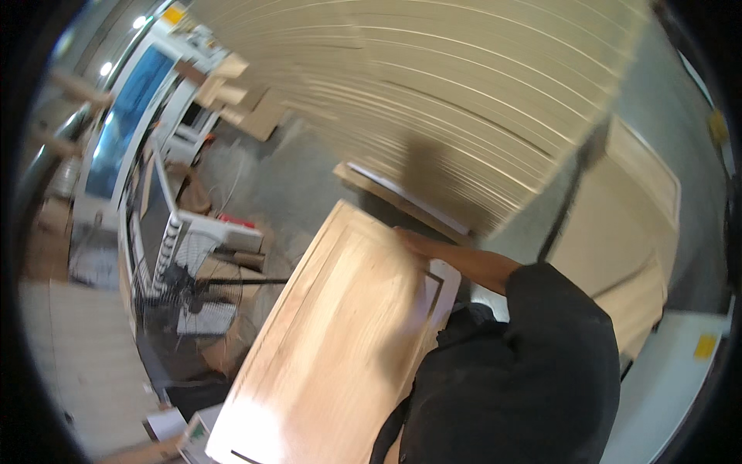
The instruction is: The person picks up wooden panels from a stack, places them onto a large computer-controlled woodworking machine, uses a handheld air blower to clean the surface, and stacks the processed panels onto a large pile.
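Note:
A pale wooden cabinet door (325,332) with a raised frame stands tilted in front of my body. My right hand (417,242) grips its upper edge near the top corner; the fingertips are partly hidden and a little blurred. A white sheet with a dark outlined shape (434,292) shows at the door's right side, beside my black sleeve. My left hand does not show; the door and my torso cover the area near the lower edge.
A tall stack of flat boards (464,93) rises ahead. To the left stand a black fan (185,286) and a machine with a blue window (127,124). More panels (618,224) lean at the right. A board with a white strip (402,199) lies by the stack.

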Demonstrator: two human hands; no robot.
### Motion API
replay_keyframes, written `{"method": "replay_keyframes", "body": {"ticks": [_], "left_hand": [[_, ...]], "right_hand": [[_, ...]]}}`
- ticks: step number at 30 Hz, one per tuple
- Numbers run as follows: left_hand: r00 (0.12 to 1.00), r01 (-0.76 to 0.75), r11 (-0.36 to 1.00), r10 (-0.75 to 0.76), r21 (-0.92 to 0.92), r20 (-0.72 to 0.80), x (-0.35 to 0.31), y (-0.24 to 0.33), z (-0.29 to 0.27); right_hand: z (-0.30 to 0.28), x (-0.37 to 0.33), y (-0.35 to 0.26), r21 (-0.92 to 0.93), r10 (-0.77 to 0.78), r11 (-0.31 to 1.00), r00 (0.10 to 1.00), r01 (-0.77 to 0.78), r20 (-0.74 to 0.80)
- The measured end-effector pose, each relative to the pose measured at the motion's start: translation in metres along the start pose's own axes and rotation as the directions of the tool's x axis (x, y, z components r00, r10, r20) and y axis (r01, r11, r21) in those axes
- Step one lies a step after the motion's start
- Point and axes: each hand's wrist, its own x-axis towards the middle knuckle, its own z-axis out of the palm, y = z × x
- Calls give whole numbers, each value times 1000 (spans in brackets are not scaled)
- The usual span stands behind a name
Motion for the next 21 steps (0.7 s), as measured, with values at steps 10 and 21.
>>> {"method": "replay_keyframes", "body": {"ticks": [10,21], "left_hand": [[974,183,983,-185,-23,-131,38,6,6],[947,286,958,-287,-29,-146,157,48,79]], "right_hand": [[28,92,-174,36,142,990,968,-138,-205],[82,306,-212,46,157,986,987,-158,35]]}}
